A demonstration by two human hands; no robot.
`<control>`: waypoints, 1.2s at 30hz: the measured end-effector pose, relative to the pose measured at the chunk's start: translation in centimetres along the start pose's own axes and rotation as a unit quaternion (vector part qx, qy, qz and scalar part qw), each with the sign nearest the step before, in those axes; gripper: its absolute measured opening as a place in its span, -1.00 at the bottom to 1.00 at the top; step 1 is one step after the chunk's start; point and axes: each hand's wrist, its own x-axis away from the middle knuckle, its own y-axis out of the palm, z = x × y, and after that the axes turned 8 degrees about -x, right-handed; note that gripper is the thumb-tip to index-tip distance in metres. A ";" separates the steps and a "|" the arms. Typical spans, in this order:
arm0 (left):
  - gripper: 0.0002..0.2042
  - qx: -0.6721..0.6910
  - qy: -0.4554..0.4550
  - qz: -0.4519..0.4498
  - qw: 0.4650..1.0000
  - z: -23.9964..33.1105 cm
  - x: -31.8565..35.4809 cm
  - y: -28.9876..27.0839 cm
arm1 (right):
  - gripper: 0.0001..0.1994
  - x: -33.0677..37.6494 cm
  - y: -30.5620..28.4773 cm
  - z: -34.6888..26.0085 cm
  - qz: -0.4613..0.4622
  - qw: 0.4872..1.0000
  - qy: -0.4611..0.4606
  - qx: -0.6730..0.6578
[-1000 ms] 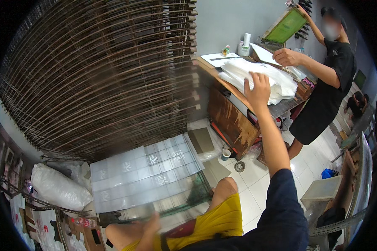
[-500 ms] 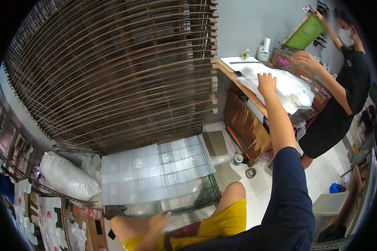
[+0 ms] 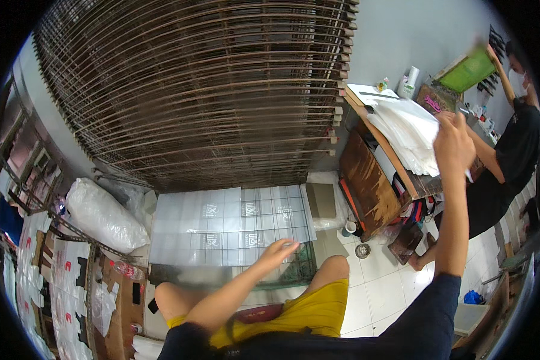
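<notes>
My right hand (image 3: 455,144) is raised at the right edge of a pile of thin white sheets (image 3: 405,129) on a wooden table. Its fingers are curled closed. A bit of white shows beside the wrist, but what the fingers hold is hidden. My left hand (image 3: 276,255) hovers over the near edge of several translucent plastic sheets with white print (image 3: 192,219). Its fingers stretch to the right, with nothing visible in them. The printed sheets lie on a wire-grid rack (image 3: 288,267) in front of my knees.
A tall stack of rusty wire racks (image 3: 204,96) rises ahead. At left lies a stuffed plastic sack (image 3: 105,216). The worn wooden table (image 3: 369,180) stands at right, with a cup (image 3: 349,228) on the floor beside it. Behind it, a co-worker (image 3: 504,162) holds up a green-meshed frame (image 3: 467,69).
My right hand has moved off the top of the white pile to its right edge. My left hand has come up from my lap, forward and right over the printed sheets. The view has shifted.
</notes>
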 end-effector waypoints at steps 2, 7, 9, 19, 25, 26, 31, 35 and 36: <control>-0.17 0.163 -0.008 -0.115 0.980 5.4 -2.1 1.8 | -0.84 0.6 -6.6 -1.0 -0.010 1.000 0.013 -0.015; 0.20 0.470 -0.048 -0.204 0.857 16.8 -2.3 2.4 | -0.71 3.3 -14.8 -3.1 0.031 0.993 -0.090 -0.071; 0.21 0.538 0.091 -0.243 0.802 15.9 -4.2 1.2 | -0.66 4.6 -16.7 -4.5 -0.064 0.986 -0.082 -0.131; -0.80 0.601 -0.009 -0.008 0.799 -1.2 -10.3 2.4 | -0.67 9.5 -13.1 -9.0 -0.260 0.872 -0.002 -0.415; -0.81 0.539 -0.021 0.243 0.806 -15.0 -4.9 -15.2 | -0.64 18.6 -2.1 -20.9 -0.385 0.521 0.318 -0.693; -0.82 0.518 -0.046 0.272 0.810 -14.9 -2.9 -17.6 | -0.65 21.4 2.1 -21.2 -0.436 0.579 0.271 -0.634; -0.86 0.406 -0.102 0.424 0.803 -21.4 3.7 -27.4 | -0.75 28.4 9.5 -33.7 -0.540 0.429 0.347 -0.636; -0.87 0.409 -0.133 0.457 0.779 -26.4 6.3 -31.8 | -0.71 31.9 12.3 -42.1 -0.585 0.388 0.330 -0.631; -0.87 0.418 -0.142 0.459 0.771 -27.7 6.3 -32.7 | -0.69 33.9 14.3 -43.2 -0.587 0.370 0.330 -0.640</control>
